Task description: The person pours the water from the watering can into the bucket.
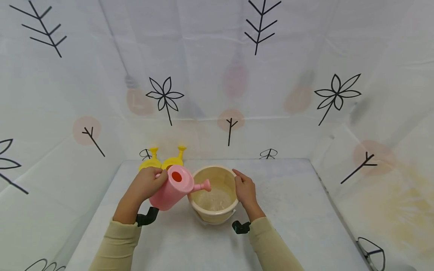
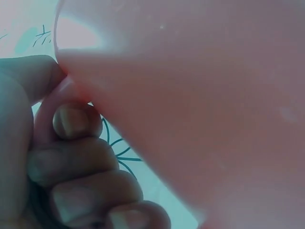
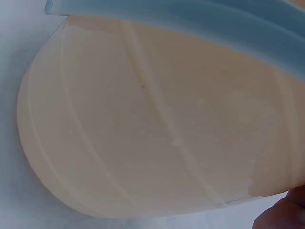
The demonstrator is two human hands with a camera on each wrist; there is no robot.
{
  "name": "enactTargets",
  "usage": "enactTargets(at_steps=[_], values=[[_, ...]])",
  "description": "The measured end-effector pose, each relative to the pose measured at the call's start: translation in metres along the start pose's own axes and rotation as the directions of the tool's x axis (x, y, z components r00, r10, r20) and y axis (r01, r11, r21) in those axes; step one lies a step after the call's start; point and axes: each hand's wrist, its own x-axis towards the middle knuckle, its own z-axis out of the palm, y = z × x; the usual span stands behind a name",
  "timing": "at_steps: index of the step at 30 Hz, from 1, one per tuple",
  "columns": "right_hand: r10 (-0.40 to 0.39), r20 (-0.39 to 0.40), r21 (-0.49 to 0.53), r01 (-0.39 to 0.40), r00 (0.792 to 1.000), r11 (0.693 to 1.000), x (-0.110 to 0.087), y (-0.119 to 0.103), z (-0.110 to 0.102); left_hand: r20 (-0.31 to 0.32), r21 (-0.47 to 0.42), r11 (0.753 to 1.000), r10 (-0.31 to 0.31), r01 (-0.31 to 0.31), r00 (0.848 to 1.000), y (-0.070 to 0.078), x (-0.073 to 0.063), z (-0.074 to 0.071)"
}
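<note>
My left hand [image 1: 144, 185] grips a pink watering can [image 1: 169, 192] by its handle. The left wrist view shows my fingers [image 2: 76, 160] curled round the pink handle. The can is tilted to the right, its spout reaching over the mouth of a cream bucket [image 1: 211, 215]. Rippled water [image 1: 217, 199] shows at the bottom of the bucket. On the bucket's right side, my right hand [image 1: 245, 190] holds the rim. The bucket's wall fills the right wrist view, with a bluish band [image 3: 190, 21] across its top and part of my hand [image 3: 281, 212] at the lower right.
Two yellow watering cans [image 1: 173, 162] stand at the back left, partly hidden by my left hand and the pink can. A white table [image 1: 288, 210] carries everything. White cloth [image 1: 210, 94] printed with plants encloses the back and sides.
</note>
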Motion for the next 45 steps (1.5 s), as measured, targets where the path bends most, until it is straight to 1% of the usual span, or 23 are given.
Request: enactTargets(at_steps=[11, 17, 19, 22, 24, 27, 30, 32, 33, 35, 37, 38, 39, 40, 41, 42, 43, 44, 45], values=[[0.016, 0.005, 0.000, -0.016, 1.000, 1.000, 0.000, 0.001, 0.001, -0.002, 0.027, 1.000, 0.013, -0.013, 1.000, 0.000, 0.000, 0.001], [0.021, 0.006, 0.007, -0.021, 1.000, 1.000, -0.002, 0.001, 0.001, 0.008, 0.029, 1.000, 0.004, -0.004, 1.000, 0.002, 0.000, 0.000], [0.034, 0.012, 0.013, -0.034, 0.999, 0.999, -0.002, 0.001, 0.001, 0.013, 0.027, 1.000, 0.004, -0.005, 1.000, 0.003, 0.000, 0.000], [0.052, 0.042, 0.013, -0.053, 0.998, 0.999, -0.001, 0.000, -0.001, 0.017, 0.034, 0.999, 0.015, -0.015, 1.000, 0.003, 0.000, 0.000], [0.071, 0.077, 0.001, -0.071, 0.994, 0.997, -0.001, -0.001, -0.004, 0.014, 0.043, 0.999, 0.025, -0.026, 1.000, 0.004, 0.001, 0.000], [0.090, 0.148, -0.054, -0.082, 0.985, 0.995, 0.001, -0.003, -0.010, 0.005, 0.059, 0.997, 0.041, -0.041, 0.999, 0.004, 0.001, 0.000], [0.113, 0.217, -0.132, -0.086, 0.970, 0.988, 0.001, -0.005, -0.019, 0.002, 0.066, 0.996, 0.056, -0.056, 0.998, 0.005, 0.001, 0.000], [0.090, 0.232, -0.195, -0.044, 0.969, 0.980, -0.001, -0.008, -0.026, 0.002, 0.070, 0.996, 0.062, -0.062, 0.998, 0.005, 0.001, -0.001], [0.062, 0.225, -0.229, -0.009, 0.972, 0.973, -0.004, -0.009, -0.029, 0.003, 0.069, 0.996, 0.063, -0.063, 0.998, 0.005, 0.001, 0.000], [-0.004, 0.199, -0.261, 0.057, 0.980, 0.964, -0.012, -0.015, -0.038, 0.004, 0.067, 0.996, 0.063, -0.063, 0.998, 0.005, 0.001, 0.000], [-0.091, 0.174, -0.247, 0.133, 0.981, 0.960, -0.025, -0.025, -0.050, 0.009, 0.066, 0.996, 0.060, -0.061, 0.998, 0.005, 0.002, 0.001], [-0.140, 0.186, -0.211, 0.179, 0.972, 0.961, -0.033, -0.030, -0.057, 0.012, 0.064, 0.996, 0.055, -0.056, 0.998, 0.005, 0.002, 0.001], [-0.203, 0.220, -0.155, 0.240, 0.954, 0.958, -0.043, -0.036, -0.065, 0.016, 0.064, 0.996, 0.054, -0.055, 0.998, 0.005, 0.002, 0.001], [-0.281, 0.274, -0.084, 0.314, 0.920, 0.946, -0.053, -0.042, -0.074, 0.020, 0.064, 0.997, 0.050, -0.051, 0.999, 0.006, 0.001, 0.001], [-0.370, 0.344, 0.000, 0.394, 0.863, 0.919, -0.064, -0.048, -0.082, 0.021, 0.066, 0.997, 0.049, -0.050, 0.999, 0.006, 0.001, 0.001], [-0.468, 0.419, 0.102, 0.472, 0.778, 0.876, -0.073, -0.054, -0.089, 0.020, 0.066, 0.996, 0.050, -0.051, 0.999, 0.007, 0.001, 0.000], [-0.558, 0.486, 0.213, 0.529, 0.672, 0.822, -0.083, -0.060, -0.096, 0.016, 0.068, 0.996, 0.050, -0.051, 0.999, 0.008, 0.000, -0.001], [-0.644, 0.532, 0.316, 0.576, 0.550, 0.754, -0.091, -0.066, -0.101, 0.010, 0.069, 0.996, 0.050, -0.051, 0.999, 0.009, 0.000, -0.001], [-0.714, 0.558, 0.409, 0.609, 0.422, 0.680, -0.098, -0.071, -0.106, 0.004, 0.071, 0.996, 0.052, -0.052, 0.999, 0.009, 0.000, -0.002]])
